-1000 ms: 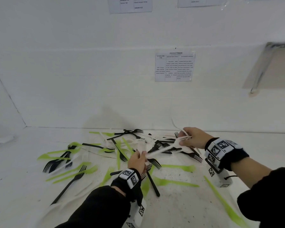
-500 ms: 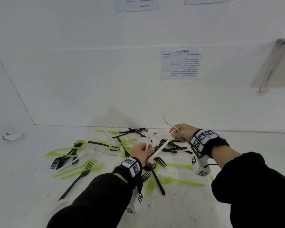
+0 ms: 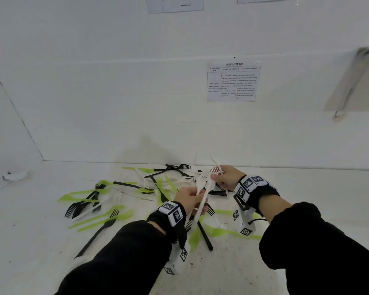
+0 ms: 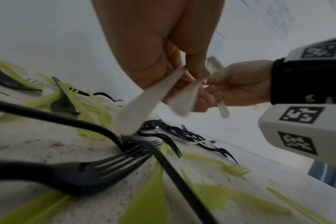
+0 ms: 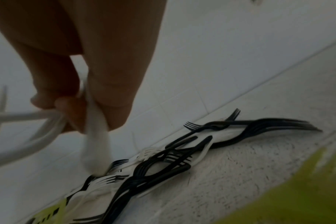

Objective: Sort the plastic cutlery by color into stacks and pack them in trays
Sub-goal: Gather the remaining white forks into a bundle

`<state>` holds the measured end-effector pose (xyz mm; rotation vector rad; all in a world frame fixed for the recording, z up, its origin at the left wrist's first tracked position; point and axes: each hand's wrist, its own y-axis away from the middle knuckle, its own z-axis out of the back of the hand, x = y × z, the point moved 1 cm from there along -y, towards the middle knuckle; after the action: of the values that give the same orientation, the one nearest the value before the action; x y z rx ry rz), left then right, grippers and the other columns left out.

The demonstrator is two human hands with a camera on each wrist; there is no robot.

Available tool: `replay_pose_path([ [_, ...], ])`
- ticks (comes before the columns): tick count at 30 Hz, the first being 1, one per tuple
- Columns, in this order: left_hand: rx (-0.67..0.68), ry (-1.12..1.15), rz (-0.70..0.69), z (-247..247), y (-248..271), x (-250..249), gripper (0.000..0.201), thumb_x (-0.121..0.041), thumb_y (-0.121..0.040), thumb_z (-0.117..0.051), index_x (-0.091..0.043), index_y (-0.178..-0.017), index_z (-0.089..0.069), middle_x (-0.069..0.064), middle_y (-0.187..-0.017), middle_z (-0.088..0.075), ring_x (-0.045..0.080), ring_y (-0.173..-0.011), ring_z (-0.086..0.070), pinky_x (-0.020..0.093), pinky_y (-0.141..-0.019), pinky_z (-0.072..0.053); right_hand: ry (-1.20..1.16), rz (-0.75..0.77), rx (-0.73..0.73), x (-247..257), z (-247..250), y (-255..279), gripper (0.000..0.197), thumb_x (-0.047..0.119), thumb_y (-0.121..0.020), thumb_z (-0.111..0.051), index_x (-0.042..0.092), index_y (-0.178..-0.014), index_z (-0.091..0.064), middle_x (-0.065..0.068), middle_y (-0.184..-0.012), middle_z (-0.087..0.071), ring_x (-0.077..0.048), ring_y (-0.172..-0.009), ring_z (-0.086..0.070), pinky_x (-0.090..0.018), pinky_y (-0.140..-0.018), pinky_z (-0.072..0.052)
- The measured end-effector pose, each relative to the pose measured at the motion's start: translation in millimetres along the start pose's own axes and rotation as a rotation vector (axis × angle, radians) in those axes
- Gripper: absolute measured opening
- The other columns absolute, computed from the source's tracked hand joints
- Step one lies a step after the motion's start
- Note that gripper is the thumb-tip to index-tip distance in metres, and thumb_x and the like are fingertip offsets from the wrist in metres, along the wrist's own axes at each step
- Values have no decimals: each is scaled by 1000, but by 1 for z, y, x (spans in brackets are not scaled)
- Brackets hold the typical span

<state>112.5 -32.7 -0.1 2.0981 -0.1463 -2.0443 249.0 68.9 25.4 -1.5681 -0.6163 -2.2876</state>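
Note:
White, black and lime-green plastic forks (image 3: 107, 201) lie scattered over the white table (image 3: 30, 241). My left hand (image 3: 188, 199) grips the handles of white forks (image 3: 201, 189), tines pointing up. In the left wrist view the white handles (image 4: 144, 104) slant down from my fingers (image 4: 196, 65). My right hand (image 3: 225, 177) pinches white forks (image 3: 216, 170) just right of the left hand's bundle, touching it. The right wrist view shows white handles (image 5: 96, 145) hanging from my pinching fingers (image 5: 109, 98).
A knot of black forks (image 5: 182, 154) with white ones lies by the back wall under my right hand. Green forks (image 3: 226, 231) and a black fork (image 3: 203, 235) lie under my wrists. Paper sheets (image 3: 232, 83) hang on the wall. No tray is in view.
My right hand has come left and nearer with its white forks, meeting the left hand. The left hand's forks have swung from slanting right to nearly upright.

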Motion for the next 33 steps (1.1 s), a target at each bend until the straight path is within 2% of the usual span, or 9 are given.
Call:
replay_pose_path([
  [8, -166, -133, 91, -4, -4, -4, 31, -27, -100, -37, -10, -78, -51, 2, -66, -47, 14, -48, -41, 18, -41, -36, -161, 57, -75, 3, -8, 3, 22, -7, -92, -46, 8, -78, -53, -10, -62, -48, -11, -41, -46, -20, -42, -38],
  [12, -141, -11, 146, -13, -6, -8, 33, -19, -99, -34, -7, -75, -54, 12, -64, -62, 25, -52, -55, 36, -63, -55, 47, 83, -165, 2, -17, -2, 13, 3, -91, -53, 11, -81, -53, -6, -66, -51, -17, -53, -45, -27, -52, -41],
  [15, -113, 35, 150, -18, -5, -7, 36, -28, -102, -28, -5, -90, -54, 3, -51, -60, 13, -36, -47, 20, -40, -40, 119, 71, -209, 0, -25, -2, 10, 9, -89, -56, 6, -99, -56, -5, -76, -56, -13, -57, -48, -21, -53, -43],
  [18, -114, 31, 125, -22, -2, -2, 38, -29, -103, -27, -7, -91, -56, 1, -57, -47, 8, -36, -38, 17, -38, -33, 99, 20, -223, 3, -32, 1, 19, 13, -91, -54, 4, -107, -53, -6, -80, -56, -17, -59, -50, -29, -59, -42],
  [22, -195, 69, 89, -21, -3, 0, 30, -20, -102, -29, -5, -96, -53, 2, -62, -44, 12, -48, -38, 18, -39, -37, 188, -126, -287, 6, -40, 3, 37, 26, -95, -38, 7, -127, -44, -15, -113, -51, -23, -86, -46, -31, -71, -38],
  [25, -282, 70, 40, -15, -8, -2, 28, -15, -101, -30, -6, -88, -53, 6, -64, -47, 14, -50, -40, 17, -37, -39, 196, -174, -164, 6, -48, 11, 24, 15, -99, -29, 6, -94, -52, -8, -81, -48, -19, -65, -46, -25, -55, -40],
  [27, -286, 71, 38, -13, -10, -3, 32, -14, -100, -31, -7, -78, -53, 11, -67, -52, 19, -52, -46, 23, -46, -48, 97, -224, -66, 3, -58, 16, 28, 13, -98, -35, 13, -72, -46, -4, -66, -45, -16, -57, -47, -30, -62, -48],
  [29, -288, -12, 40, -13, -13, -2, 34, -16, -100, -33, -5, -77, -56, 18, -77, -59, 28, -66, -59, 39, -70, -55, 118, -230, -42, -1, -67, 15, 30, 20, -96, -39, 15, -68, -49, -5, -65, -51, -24, -66, -55, -44, -81, -51],
  [33, -318, -103, 12, -14, -15, 5, 37, -19, -99, -36, 7, -102, -62, 25, -106, -64, 35, -102, -61, 45, -93, -48, 278, -180, -113, 0, -71, 19, 36, 24, -98, -38, 20, -63, -41, -7, -80, -54, -20, -82, -52, -34, -89, -48],
])
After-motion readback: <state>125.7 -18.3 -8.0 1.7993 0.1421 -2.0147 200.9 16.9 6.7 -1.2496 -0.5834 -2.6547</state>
